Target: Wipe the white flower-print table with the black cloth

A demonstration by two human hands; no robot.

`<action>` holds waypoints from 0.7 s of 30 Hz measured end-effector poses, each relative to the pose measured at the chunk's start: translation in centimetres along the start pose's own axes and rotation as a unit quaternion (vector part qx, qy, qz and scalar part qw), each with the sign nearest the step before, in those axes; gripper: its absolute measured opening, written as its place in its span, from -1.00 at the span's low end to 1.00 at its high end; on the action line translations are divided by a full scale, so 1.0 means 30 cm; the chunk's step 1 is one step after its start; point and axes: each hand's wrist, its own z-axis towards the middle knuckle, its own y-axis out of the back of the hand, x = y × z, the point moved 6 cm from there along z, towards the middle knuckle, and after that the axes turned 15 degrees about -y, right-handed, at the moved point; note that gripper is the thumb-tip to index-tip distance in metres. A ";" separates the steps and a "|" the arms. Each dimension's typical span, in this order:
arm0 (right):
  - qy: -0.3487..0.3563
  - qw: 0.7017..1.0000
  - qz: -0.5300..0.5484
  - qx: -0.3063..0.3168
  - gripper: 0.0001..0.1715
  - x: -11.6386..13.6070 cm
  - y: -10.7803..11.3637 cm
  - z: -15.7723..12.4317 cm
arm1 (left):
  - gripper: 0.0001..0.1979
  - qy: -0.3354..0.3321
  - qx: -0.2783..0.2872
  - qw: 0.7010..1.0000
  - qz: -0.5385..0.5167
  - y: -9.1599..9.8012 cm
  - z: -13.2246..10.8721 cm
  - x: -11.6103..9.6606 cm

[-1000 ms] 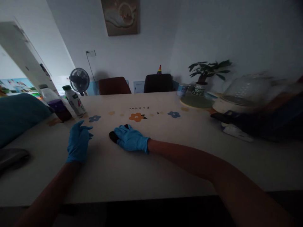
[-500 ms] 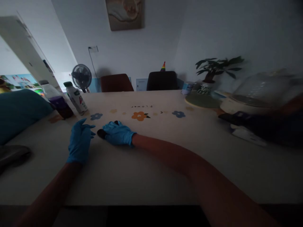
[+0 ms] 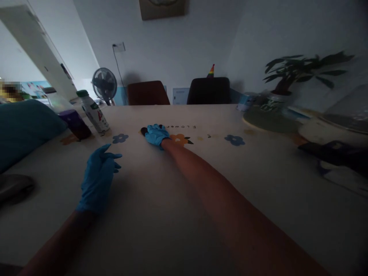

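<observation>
Both my hands wear blue gloves over a pale table [image 3: 161,199] printed with flowers. My right hand [image 3: 156,134] reaches far forward and lies pressed on a small dark object [image 3: 143,131], which peeks out at the fingers' left side beside the orange flower. What the dark object is cannot be made out in this dim light. My left hand [image 3: 98,176] rests on its edge near the table's left, fingers apart, holding nothing.
A white bottle with a green cap [image 3: 92,116] and a dark jar [image 3: 75,124] stand at the far left, a fan [image 3: 104,83] behind them. A potted plant [image 3: 283,86] on a round mat and a domed appliance [image 3: 342,122] occupy the right. Two chairs [image 3: 208,90] face the far edge.
My right hand has slid the dark object away from me, across the table to the orange flower. My left hand has stayed in place. The camera has leaned forward.
</observation>
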 end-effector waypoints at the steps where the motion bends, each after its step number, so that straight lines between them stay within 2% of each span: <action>1: -0.016 1.000 0.004 -0.006 -0.26 -0.024 0.008 0.028 | -0.32 -0.005 0.000 1.000 0.004 0.000 -0.004 -0.002; 6: -0.093 0.995 0.017 -0.036 -0.31 -0.165 0.057 0.131 | -0.37 -0.028 -0.013 0.999 0.019 0.002 -0.026 -0.001; 10: -0.114 0.992 0.017 -0.049 -0.34 -0.246 0.084 0.151 | -0.40 -0.029 -0.011 0.999 0.024 0.001 -0.030 0.002; 15: -0.108 0.993 0.012 -0.042 -0.35 -0.279 0.096 0.097 | -0.35 -0.023 -0.010 0.999 0.025 -0.002 -0.008 0.001; 21: -0.066 0.998 -0.011 -0.018 -0.37 -0.303 0.096 -0.045 | -0.29 -0.020 -0.015 0.999 0.027 0.005 0.027 0.018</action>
